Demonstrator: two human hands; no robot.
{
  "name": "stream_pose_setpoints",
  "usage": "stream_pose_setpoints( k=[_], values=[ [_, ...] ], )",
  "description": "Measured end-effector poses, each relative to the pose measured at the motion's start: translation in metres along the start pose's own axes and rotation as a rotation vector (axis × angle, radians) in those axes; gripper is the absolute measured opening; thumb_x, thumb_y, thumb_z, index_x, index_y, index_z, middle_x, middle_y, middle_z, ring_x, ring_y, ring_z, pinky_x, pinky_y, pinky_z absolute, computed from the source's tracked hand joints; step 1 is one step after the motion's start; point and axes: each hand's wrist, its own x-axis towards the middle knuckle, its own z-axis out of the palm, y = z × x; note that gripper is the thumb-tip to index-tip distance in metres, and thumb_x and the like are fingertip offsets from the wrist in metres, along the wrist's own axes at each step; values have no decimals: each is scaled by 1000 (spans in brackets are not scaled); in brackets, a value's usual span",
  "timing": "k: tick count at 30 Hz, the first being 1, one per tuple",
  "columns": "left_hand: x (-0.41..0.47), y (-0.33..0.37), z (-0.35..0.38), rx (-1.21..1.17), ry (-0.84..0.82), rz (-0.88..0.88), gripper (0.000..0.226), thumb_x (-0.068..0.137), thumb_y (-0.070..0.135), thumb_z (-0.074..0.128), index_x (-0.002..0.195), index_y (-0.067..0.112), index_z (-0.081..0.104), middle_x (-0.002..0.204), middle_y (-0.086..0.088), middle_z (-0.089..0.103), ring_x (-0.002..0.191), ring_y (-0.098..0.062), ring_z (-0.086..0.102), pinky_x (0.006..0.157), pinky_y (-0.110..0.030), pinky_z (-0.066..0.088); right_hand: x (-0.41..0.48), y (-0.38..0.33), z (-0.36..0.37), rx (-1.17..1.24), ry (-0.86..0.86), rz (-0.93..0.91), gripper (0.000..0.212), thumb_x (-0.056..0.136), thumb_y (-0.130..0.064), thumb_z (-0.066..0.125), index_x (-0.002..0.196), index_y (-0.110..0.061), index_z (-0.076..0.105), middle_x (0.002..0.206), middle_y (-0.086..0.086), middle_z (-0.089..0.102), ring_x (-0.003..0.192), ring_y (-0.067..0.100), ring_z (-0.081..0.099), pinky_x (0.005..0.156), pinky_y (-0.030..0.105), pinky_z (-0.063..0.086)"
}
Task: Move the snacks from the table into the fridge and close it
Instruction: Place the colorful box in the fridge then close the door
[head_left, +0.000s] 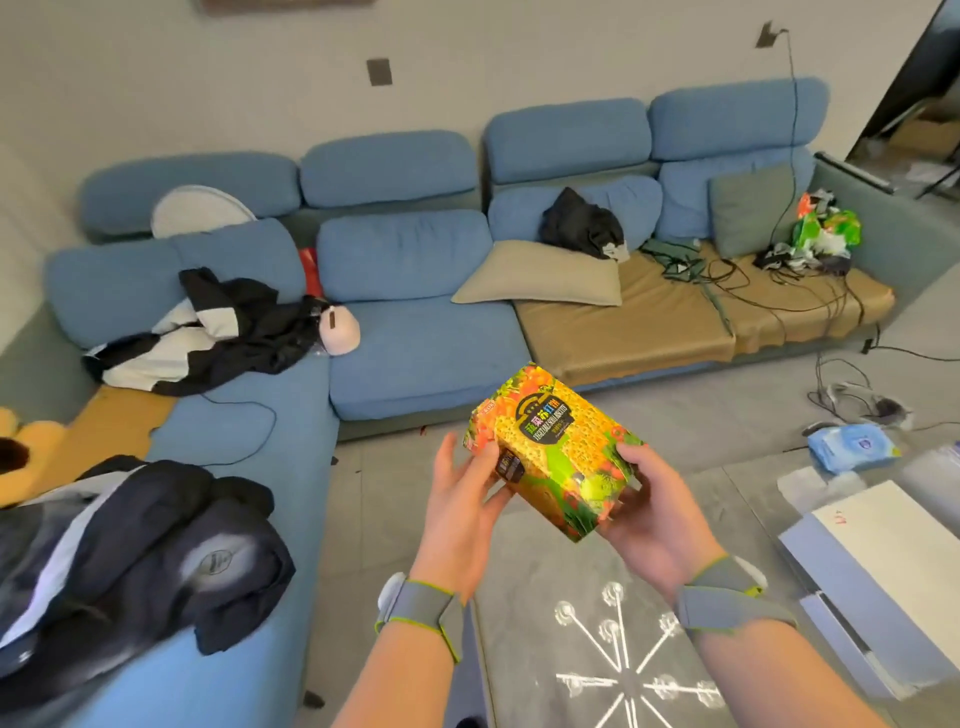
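One biscuit box (558, 457), tilted, held mid-air above the glass surface (550, 597). Two hands: left hand (460, 512) and right hand (649, 512), each grip closed on the box's sides, palms facing inward.

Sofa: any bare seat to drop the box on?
Free: the middle blue seat cushion, between the pink pouch and the tan flat pillow. Crowded: the tan mat on the right carries black cables, and black-and-white jackets cover the left corner. Both hands, left hand and right hand, hold the colourful snack box.
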Motion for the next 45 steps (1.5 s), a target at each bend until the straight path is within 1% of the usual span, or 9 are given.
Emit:
stream_pose_setpoints(
  k=[4,7,9,18,25,29,36,41,45],
  values=[
    [-51,-19,59,160,17,30,63,98,28,69,152,34,37,130,-19,69,119,-36,68,99,-50,57,-34,-35,-16,52,-142,-10,21,86,-20,72,107,-19,71,94,8,69,88,25,64,98,49,52],
    [-65,-17,70,241,34,100,59,99,30,67,152,30,42,128,-13,72,120,-37,67,98,-50,56,-39,-37,-26,41,-195,-22,29,86,-18,72,114,-16,66,86,4,67,78,19,60,85,41,52],
    [-71,-15,75,300,45,145,53,98,31,67,148,28,48,127,-10,73,117,-33,69,97,-50,57,-43,-40,-31,13,-225,-35,35,85,-19,74,119,-16,64,87,3,66,77,18,60,84,40,54],
    [-132,-5,118,401,100,279,47,101,26,65,145,29,51,127,-2,74,116,-29,71,103,-57,53,-103,-60,-49,-107,-381,-106,27,86,-19,73,103,-21,53,88,6,57,81,22,56,89,43,50],
    [-180,31,85,351,86,381,45,103,25,61,146,30,51,129,-1,73,116,-26,71,94,-45,55,-157,-33,-18,-202,-492,-171,29,83,-21,77,101,-19,54,96,10,61,88,24,56,90,44,50],
    [-207,41,64,311,82,411,44,102,24,62,144,30,53,129,-3,73,118,-26,70,98,-46,54,-183,-15,-7,-265,-516,-187,45,69,-29,84,101,-19,55,100,11,62,92,24,56,90,44,50],
    [-263,37,-8,221,87,375,43,99,27,66,141,32,56,130,-2,72,118,-26,70,106,-52,51,-234,50,2,-385,-486,-190,47,67,-28,84,100,-19,52,94,8,60,89,25,57,90,44,51],
    [-304,24,-52,141,91,335,39,101,21,62,139,30,57,125,0,75,110,-21,74,90,-41,54,-270,100,-6,-470,-445,-178,37,80,-24,80,101,-19,51,99,11,62,93,25,59,90,44,50],
    [-330,24,-58,133,93,316,38,102,21,62,137,32,58,125,0,75,110,-20,74,91,-40,54,-292,108,-9,-486,-424,-182,44,72,-29,82,102,-19,52,98,10,64,90,23,62,89,44,50]
  ],
)
